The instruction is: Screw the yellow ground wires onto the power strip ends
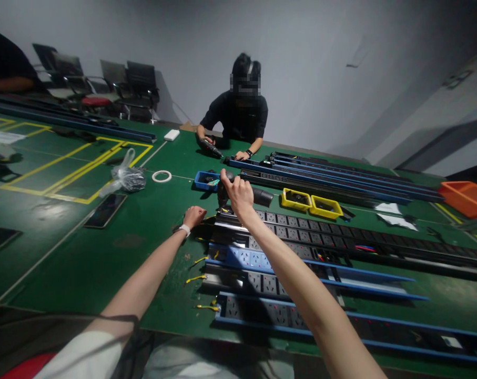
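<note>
My right hand (pixel 240 193) is closed over the back of a black cordless drill (pixel 263 197). The drill points down at the left end of a black power strip (pixel 293 221), its handle sticking out to the right. My left hand (pixel 194 216), with a white band at the wrist, is closed beside that same end, at a thin yellow wire (pixel 210 218); the fingertips are small in view. Nearer to me lie more socket strips, among them a blue-edged strip (pixel 262 315) and a light blue strip (pixel 244 257), with short yellow wires at their left ends.
Beyond my right hand stand two yellow bins (pixel 325 207) and a blue bin (pixel 205 180). A co-worker (pixel 238 116) opposite holds a power screwdriver (pixel 211 147) at other strips. On the left are a tape roll (pixel 161 176), a plastic bag (pixel 130 178) and a phone (pixel 105 210).
</note>
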The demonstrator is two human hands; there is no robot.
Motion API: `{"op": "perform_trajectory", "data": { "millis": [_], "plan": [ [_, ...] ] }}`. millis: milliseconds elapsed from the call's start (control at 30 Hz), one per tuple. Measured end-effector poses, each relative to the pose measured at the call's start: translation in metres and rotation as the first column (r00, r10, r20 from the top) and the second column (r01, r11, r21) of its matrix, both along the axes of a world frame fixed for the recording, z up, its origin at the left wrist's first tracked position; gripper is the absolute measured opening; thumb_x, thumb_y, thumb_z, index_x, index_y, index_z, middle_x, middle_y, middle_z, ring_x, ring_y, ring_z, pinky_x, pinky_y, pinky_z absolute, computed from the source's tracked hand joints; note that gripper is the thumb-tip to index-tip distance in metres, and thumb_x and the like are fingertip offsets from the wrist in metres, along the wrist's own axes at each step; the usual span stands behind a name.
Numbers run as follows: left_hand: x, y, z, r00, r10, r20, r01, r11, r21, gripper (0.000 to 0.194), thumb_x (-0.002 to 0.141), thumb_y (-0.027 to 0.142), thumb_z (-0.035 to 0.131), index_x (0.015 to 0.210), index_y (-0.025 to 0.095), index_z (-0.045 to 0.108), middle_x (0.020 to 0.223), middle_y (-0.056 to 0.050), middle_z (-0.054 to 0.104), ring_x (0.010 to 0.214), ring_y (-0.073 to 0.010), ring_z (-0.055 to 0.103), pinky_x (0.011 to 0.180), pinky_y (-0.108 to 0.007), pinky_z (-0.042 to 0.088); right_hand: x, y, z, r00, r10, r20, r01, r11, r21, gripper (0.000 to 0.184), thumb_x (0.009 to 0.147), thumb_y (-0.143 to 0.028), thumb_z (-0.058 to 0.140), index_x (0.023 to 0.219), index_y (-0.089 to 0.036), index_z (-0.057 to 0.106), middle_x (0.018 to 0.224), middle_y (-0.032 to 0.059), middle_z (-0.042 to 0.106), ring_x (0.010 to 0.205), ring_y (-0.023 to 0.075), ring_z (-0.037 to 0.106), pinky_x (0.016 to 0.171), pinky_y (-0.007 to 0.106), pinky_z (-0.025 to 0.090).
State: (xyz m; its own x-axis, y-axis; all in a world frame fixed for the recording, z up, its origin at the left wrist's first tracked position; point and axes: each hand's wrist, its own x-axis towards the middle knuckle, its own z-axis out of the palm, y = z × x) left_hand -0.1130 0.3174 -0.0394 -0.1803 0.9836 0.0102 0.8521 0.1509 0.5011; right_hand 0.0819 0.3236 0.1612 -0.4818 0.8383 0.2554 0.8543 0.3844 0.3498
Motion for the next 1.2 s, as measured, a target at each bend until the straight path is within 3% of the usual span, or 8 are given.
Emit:
{"op": "perform_trajectory", "data": {
  "millis": [233,500,767,1000,1200],
  "plan": [
    [0.002,-0.001,0.002,0.999,0.007,-0.045,-0.008,1.000,-0.024,0.046,0.082,0.040,0.034,0.062,0.011,0.064,0.064,-0.010,0.059,0.057,-0.0100,0.031,0.060,-0.027,0.013,0.002,0.001,-0.005,0.999,-0.015,-0.047,0.014,1.000,-0.012,0.061,0.096,-0.017,0.007,0.155,-0.034,0.001,0.104,0.0104,0.053,0.094,0.0139,0.056,0.084,0.028,0.041],
    [0.003,0.000,0.006,0.997,-0.001,-0.073,-0.002,0.999,-0.048,0.044,0.086,0.038,0.037,0.069,0.011,0.068,0.073,-0.012,0.065,0.060,-0.0105,0.038,0.060,-0.026,0.014,-0.004,0.015,-0.001,0.999,-0.001,-0.051,0.000,1.000,-0.023,0.062,0.096,-0.016,0.008,0.154,-0.034,0.005,0.104,0.0117,0.055,0.094,0.0149,0.057,0.085,0.028,0.041],
    [0.003,0.001,0.003,0.998,0.015,-0.066,-0.017,0.999,-0.029,0.045,0.086,0.041,0.037,0.069,0.012,0.068,0.073,-0.012,0.065,0.061,-0.0111,0.040,0.061,-0.026,0.013,-0.001,0.012,-0.002,0.998,-0.023,-0.054,0.023,1.000,0.008,0.066,0.096,-0.015,0.010,0.156,-0.035,-0.011,0.105,0.0117,0.055,0.094,0.0157,0.057,0.084,0.029,0.043],
    [0.001,0.003,-0.002,0.998,-0.003,-0.057,0.004,1.000,0.006,0.046,0.086,0.042,0.036,0.065,0.013,0.065,0.068,-0.009,0.062,0.058,-0.0109,0.037,0.061,-0.026,0.012,-0.003,0.008,-0.004,0.999,-0.031,-0.020,0.032,0.999,0.042,0.066,0.096,-0.015,0.011,0.157,-0.033,-0.008,0.104,0.0133,0.057,0.094,0.0152,0.059,0.084,0.028,0.043],
    [0.001,0.004,-0.003,0.998,-0.022,-0.054,0.023,0.999,0.027,0.045,0.087,0.042,0.037,0.067,0.014,0.066,0.072,-0.011,0.064,0.060,-0.0111,0.041,0.062,-0.027,0.012,-0.002,0.012,0.016,0.998,0.043,0.052,-0.040,0.997,-0.067,0.079,0.093,-0.015,0.034,0.157,-0.029,-0.011,0.109,0.0154,0.063,0.099,0.0185,0.064,0.087,0.031,0.047]
  ]
}}
